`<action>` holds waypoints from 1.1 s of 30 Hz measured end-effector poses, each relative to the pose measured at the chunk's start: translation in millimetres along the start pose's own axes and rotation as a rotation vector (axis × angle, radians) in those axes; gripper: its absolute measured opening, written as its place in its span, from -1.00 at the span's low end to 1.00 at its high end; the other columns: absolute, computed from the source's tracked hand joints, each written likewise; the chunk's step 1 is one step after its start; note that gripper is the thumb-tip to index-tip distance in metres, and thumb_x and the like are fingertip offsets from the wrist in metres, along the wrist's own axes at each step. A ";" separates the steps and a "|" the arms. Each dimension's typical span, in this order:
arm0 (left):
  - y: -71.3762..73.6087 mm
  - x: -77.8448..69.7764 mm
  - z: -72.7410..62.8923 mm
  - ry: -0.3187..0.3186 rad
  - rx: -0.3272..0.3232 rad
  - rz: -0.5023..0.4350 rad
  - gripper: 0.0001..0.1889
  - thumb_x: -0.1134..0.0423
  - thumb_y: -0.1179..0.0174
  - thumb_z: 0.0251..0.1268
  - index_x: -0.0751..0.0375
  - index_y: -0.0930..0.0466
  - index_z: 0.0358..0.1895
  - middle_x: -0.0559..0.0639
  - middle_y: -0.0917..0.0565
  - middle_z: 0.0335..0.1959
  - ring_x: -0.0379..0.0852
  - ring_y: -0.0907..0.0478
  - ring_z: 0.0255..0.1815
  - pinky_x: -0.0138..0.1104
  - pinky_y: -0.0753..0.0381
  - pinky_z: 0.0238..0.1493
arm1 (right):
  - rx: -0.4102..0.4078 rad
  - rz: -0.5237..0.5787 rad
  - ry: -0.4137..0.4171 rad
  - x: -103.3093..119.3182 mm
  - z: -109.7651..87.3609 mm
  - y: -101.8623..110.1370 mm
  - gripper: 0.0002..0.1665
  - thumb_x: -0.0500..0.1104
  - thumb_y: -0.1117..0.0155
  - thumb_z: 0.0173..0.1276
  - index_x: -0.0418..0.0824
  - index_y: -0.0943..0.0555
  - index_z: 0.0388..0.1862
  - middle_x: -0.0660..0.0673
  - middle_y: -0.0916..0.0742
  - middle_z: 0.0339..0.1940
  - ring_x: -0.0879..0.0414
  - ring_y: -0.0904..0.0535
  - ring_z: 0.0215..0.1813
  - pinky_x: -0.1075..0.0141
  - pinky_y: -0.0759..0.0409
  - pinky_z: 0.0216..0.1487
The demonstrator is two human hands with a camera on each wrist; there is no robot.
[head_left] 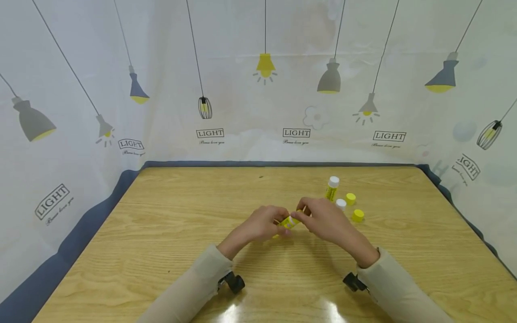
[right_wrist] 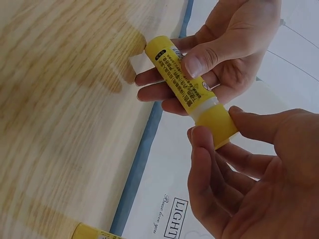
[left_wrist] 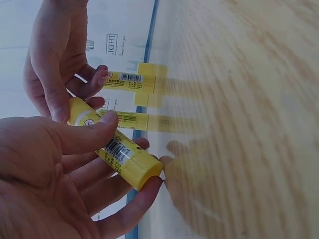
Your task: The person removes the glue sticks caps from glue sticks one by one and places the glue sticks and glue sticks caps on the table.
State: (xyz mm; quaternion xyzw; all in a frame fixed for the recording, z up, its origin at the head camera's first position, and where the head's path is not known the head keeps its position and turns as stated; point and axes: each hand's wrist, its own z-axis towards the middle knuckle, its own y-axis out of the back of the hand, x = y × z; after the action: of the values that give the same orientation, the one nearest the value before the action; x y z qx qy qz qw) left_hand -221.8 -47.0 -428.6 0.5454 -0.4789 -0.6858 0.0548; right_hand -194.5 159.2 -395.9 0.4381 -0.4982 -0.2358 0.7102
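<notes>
Between both hands is a yellow glue stick (right_wrist: 179, 82), tilted above the table. My left hand (head_left: 263, 223) grips its printed body, thumb along one side and fingers beneath. At the other end, my right hand (head_left: 325, 220) pinches the yellow cap (right_wrist: 218, 128) between thumb and fingers. A white band shows between cap and body in the right wrist view. Just beyond the right hand stands another glue stick (head_left: 331, 190) with a white top. A second white top (head_left: 341, 204) peeks out beside that hand, its lower part hidden.
Two loose yellow caps, a farther cap (head_left: 350, 198) and a nearer cap (head_left: 357, 215), lie right of the standing glue sticks. The wooden table (head_left: 194, 197) ends at a printed curtain (head_left: 250, 103) behind and at both sides.
</notes>
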 end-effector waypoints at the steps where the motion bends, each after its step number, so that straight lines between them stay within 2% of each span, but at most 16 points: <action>1: 0.2 0.4 0.1 -0.008 0.008 -0.004 -0.77 0.25 -0.36 0.40 0.14 -0.69 0.06 0.04 -0.81 -0.08 -0.15 -0.69 -0.21 -0.40 -0.60 -0.33 | -0.003 0.001 0.007 0.4 0.2 0.2 -0.75 -0.01 -0.31 0.53 -0.17 -0.71 -0.10 -0.04 -0.78 -0.37 0.24 -0.51 -0.57 0.33 -0.50 -0.55; 3: 0.6 1.2 0.8 -0.026 0.026 0.000 -0.79 0.25 -0.31 0.44 0.14 -0.67 0.06 0.00 -0.78 -0.16 -0.18 -0.61 -0.31 -0.42 -0.55 -0.37 | -0.007 -0.002 0.011 0.8 0.5 0.2 -0.77 -0.03 -0.32 0.52 -0.16 -0.71 -0.09 -0.05 -0.79 -0.35 0.25 -0.52 -0.57 0.33 -0.49 -0.55; 6: 0.2 1.4 1.1 -0.043 0.041 0.014 -0.79 0.25 -0.26 0.49 0.15 -0.65 0.09 -0.02 -0.74 -0.19 -0.20 -0.55 -0.34 -0.42 -0.51 -0.33 | -0.010 -0.011 0.016 1.7 0.6 -0.1 -0.78 -0.04 -0.33 0.51 -0.16 -0.71 -0.07 -0.07 -0.80 -0.31 0.26 -0.54 -0.53 0.34 -0.50 -0.53; 9: -0.1 1.4 1.2 -0.042 0.040 0.026 -0.74 0.24 -0.27 0.49 0.17 -0.62 0.15 0.01 -0.74 -0.13 -0.18 -0.58 -0.27 -0.39 -0.54 -0.26 | -0.011 -0.016 0.014 1.9 0.5 -0.5 -0.78 -0.04 -0.35 0.50 -0.16 -0.71 -0.06 -0.09 -0.80 -0.27 0.25 -0.56 -0.48 0.33 -0.51 -0.50; 16: -1.0 1.9 0.7 0.026 0.001 -0.031 -0.59 0.24 -0.41 0.35 0.18 -0.56 0.20 0.13 -0.79 0.08 -0.06 -0.75 0.04 -0.28 -0.69 -0.07 | -0.020 -0.040 0.020 1.1 0.7 -1.8 -0.77 -0.04 -0.37 0.48 -0.15 -0.71 -0.04 -0.11 -0.81 -0.24 0.22 -0.61 -0.40 0.35 -0.53 -0.48; 22: -1.2 1.1 0.8 0.044 -0.012 -0.074 -0.67 0.30 -0.39 0.36 0.19 -0.58 0.13 0.15 -0.80 0.03 -0.06 -0.76 -0.01 -0.30 -0.67 -0.15 | -0.028 -0.052 0.042 -0.1 1.4 -3.0 -0.77 -0.07 -0.38 0.46 -0.16 -0.70 -0.02 -0.12 -0.81 -0.22 0.21 -0.61 -0.40 0.35 -0.52 -0.49; 29: -0.2 -0.3 -0.1 0.053 0.014 -0.108 -0.71 0.30 -0.33 0.43 0.16 -0.57 0.13 0.14 -0.81 0.02 -0.09 -0.70 -0.21 -0.35 -0.57 -0.35 | -0.031 -0.064 0.063 0.3 1.6 -3.6 -0.76 -0.10 -0.39 0.45 -0.17 -0.70 0.01 -0.10 -0.80 -0.17 0.19 -0.60 -0.36 0.36 -0.50 -0.48; 33: -0.1 -1.1 -0.2 0.057 0.019 -0.108 -0.71 0.31 -0.31 0.44 0.18 -0.56 0.15 0.16 -0.80 0.04 -0.09 -0.70 -0.21 -0.36 -0.57 -0.36 | -0.025 -0.064 0.053 -0.2 1.7 -3.7 -0.73 -0.04 -0.36 0.49 -0.17 -0.68 0.02 -0.11 -0.80 -0.17 0.19 -0.62 -0.34 0.35 -0.51 -0.46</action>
State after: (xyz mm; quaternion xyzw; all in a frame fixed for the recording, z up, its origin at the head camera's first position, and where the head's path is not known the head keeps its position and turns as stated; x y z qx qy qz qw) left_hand -221.1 -46.4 -428.0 0.5900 -0.4536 -0.6674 0.0262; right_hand -195.8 156.8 -399.0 0.4509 -0.4619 -0.2529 0.7207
